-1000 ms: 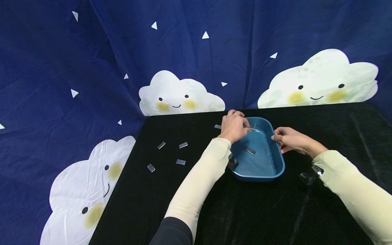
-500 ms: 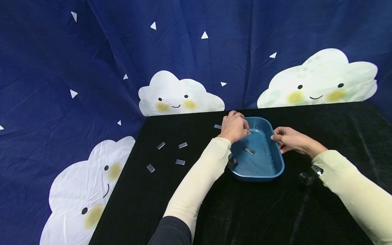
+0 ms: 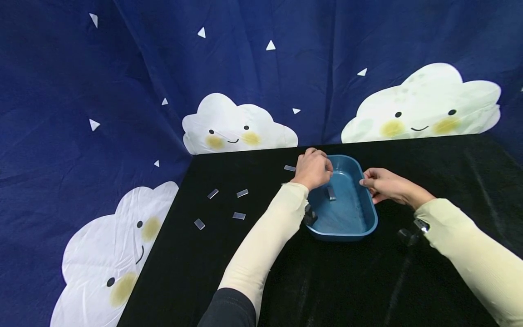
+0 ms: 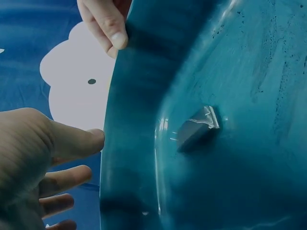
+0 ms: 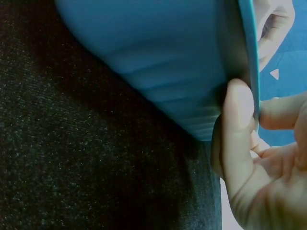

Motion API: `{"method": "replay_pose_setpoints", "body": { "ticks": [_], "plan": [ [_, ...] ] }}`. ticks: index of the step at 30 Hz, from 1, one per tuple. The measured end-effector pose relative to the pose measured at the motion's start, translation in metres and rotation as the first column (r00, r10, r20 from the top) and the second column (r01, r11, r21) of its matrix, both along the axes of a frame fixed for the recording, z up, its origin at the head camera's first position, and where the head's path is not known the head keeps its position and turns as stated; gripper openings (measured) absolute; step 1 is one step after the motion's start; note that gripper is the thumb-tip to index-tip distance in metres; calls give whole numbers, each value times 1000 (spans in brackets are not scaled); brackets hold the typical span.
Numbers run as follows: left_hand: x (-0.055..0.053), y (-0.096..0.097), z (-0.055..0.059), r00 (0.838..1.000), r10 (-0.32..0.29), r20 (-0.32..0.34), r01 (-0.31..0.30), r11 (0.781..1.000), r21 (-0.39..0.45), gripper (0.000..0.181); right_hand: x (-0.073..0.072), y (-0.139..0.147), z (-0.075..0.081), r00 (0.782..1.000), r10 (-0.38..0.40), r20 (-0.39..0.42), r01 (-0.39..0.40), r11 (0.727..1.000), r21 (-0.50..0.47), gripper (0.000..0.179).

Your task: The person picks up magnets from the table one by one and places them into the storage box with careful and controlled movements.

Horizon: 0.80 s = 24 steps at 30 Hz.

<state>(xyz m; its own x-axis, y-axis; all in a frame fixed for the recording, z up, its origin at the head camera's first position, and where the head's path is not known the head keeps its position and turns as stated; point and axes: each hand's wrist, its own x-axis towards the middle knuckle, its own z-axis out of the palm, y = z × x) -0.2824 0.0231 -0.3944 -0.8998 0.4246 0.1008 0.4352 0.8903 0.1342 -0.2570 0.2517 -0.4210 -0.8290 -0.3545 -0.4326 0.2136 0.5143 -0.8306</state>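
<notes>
A blue plastic basin [image 3: 345, 237] sits on the black cloth. My right hand [image 3: 392, 186] pinches its right rim between thumb and fingers. My left hand [image 3: 313, 169] hangs over the upper left rim. In the left wrist view this left hand [image 4: 33, 163] has its thumb and fingers spread, the thumb tip close to the rim, nothing between them. Small clear rectangular pieces [image 3: 331, 193] lie on the basin floor, seemingly overlapping; the left wrist view shows a clear piece [image 4: 199, 125] with a bright edge. I cannot tell whether it is one piece or two.
More clear rectangles lie on the black cloth left of the basin: one near the left hand [image 3: 289, 168], others further out [image 3: 242, 193], [image 3: 213, 194], [image 3: 239, 215], [image 3: 199, 224]. A blue curtain [image 3: 245, 59] with clouds hangs behind.
The clear piece pinched in my left hand has left the fingers into the basin. The piece on the basin floor now shows at a different angle and further back. My right hand stays on the rim.
</notes>
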Motion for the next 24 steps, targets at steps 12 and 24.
{"method": "replay_pose_setpoints", "body": {
  "ticks": [12, 24],
  "plan": [
    [0, -3, 3, 1000, 16, 12, -17, 999, 33, 15, -2, 0, 0, 1000, -1, 11, 1, 1000, 13, 29],
    [0, -4, 4, 999, 24, 29, -26, 998, 52, 14, 0, 0, 1, 1000, 3, 6, -3, 1000, 4, 27]
  ]
}}
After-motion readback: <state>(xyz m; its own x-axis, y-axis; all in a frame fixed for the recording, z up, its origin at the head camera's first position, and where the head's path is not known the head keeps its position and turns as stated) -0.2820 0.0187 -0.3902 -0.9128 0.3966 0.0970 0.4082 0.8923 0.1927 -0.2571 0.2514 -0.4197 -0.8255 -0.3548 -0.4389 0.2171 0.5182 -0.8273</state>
